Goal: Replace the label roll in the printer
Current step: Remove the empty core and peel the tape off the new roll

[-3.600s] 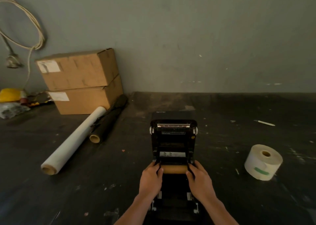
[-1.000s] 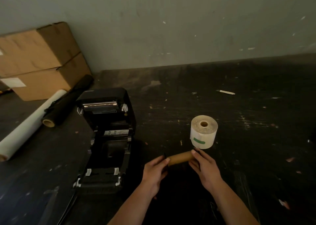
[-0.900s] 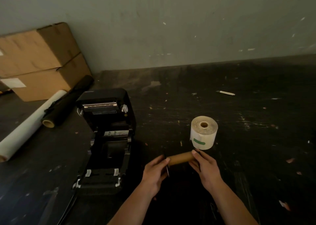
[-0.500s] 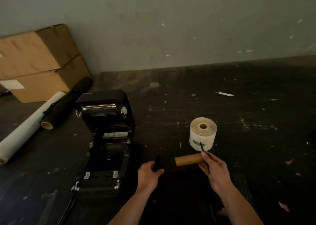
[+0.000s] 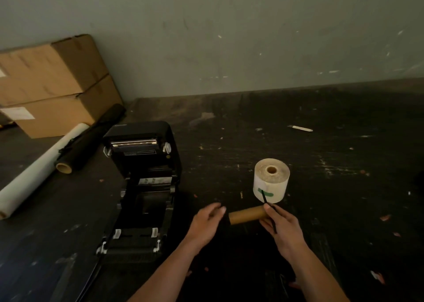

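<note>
The black label printer [image 5: 142, 187] sits left of centre with its lid open and its roll bay bare. A full white label roll [image 5: 271, 180] with a green mark stands on end to the right. Just in front of it, my right hand [image 5: 283, 230] grips the right end of an empty brown cardboard core [image 5: 247, 217], with a thin black guide disc [image 5: 267, 206] edge-on at that end. My left hand [image 5: 207, 223] is curled at the core's left end around a small black holder piece [image 5: 226, 221], which is hard to make out in the dark.
The dark, scuffed tabletop [image 5: 321, 164] ends at a grey wall. Two stacked cardboard boxes [image 5: 55, 83] stand at the back left, with a white film roll [image 5: 41, 171] and a black roll [image 5: 89, 138] lying beside them. A small white stick [image 5: 300, 128] lies far right.
The empty core came out of the printer and moved right, in front of the new roll. My left hand pulled a black piece off its left end, then brought it back close to that end.
</note>
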The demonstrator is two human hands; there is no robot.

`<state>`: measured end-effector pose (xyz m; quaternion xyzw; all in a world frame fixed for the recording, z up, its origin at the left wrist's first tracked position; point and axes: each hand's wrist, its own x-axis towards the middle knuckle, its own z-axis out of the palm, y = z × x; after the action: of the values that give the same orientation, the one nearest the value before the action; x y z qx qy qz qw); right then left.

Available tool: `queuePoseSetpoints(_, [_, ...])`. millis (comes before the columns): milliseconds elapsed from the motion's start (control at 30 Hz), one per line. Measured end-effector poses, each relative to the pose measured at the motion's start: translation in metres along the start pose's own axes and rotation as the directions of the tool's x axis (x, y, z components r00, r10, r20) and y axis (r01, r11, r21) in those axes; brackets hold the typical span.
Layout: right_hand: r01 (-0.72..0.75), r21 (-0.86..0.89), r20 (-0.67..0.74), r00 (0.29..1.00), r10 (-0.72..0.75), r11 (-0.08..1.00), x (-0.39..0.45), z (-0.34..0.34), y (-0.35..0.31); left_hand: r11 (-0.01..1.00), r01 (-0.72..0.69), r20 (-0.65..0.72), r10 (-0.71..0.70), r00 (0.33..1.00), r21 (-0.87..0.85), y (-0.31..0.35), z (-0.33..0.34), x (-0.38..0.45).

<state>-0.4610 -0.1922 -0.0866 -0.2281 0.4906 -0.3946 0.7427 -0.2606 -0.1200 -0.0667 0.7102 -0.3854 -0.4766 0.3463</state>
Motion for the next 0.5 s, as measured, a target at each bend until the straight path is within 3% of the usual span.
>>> queuePoseSetpoints(33, [-0.007,0.004,0.019,1.000,0.007,1.000,0.000,0.002,-0.001,0.997,-0.008,0.076,0.014,0.997,-0.079,0.006,0.001,-0.002])
queuePoseSetpoints(100, [-0.027,0.010,0.052,0.998,0.026,1.000,-0.001,0.005,-0.002,0.998,-0.042,0.151,0.049,0.987,-0.047,0.013,0.004,-0.004])
queuePoseSetpoints(200, [-0.038,0.014,0.083,0.996,0.037,0.999,-0.003,0.006,-0.003,0.997,-0.077,0.125,0.073,0.989,0.028,0.014,0.008,-0.005])
queuePoseSetpoints(500, [-0.089,0.028,0.106,0.991,0.085,0.996,-0.008,0.002,-0.005,0.998,-0.069,0.112,0.068,0.991,0.003,0.001,0.004,-0.002])
